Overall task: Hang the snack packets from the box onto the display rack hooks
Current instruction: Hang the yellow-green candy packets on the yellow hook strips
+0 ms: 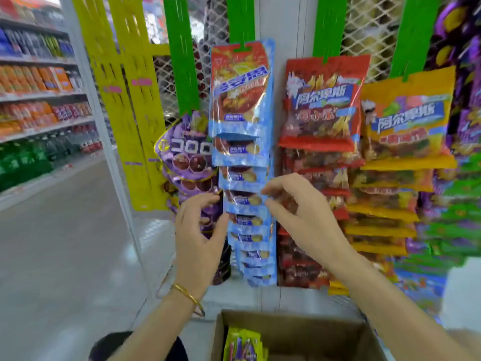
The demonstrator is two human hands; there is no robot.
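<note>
Both hands work at the column of blue snack packets (244,152) hanging mid-frame.
The right hand (304,214) pinches a packet's right edge between thumb and forefinger. The left hand (200,230) curls at the left edge, thumb touching; blur hides whether it grips. The column hangs from a green clip strip (240,19). At bottom centre, a cardboard box (299,327) holds yellow packets (243,345).

green strips (179,53) 4; yellow strips (135,100) 2; box (299,332) 1 (cardboard); bracelet (188,295) 1
</note>
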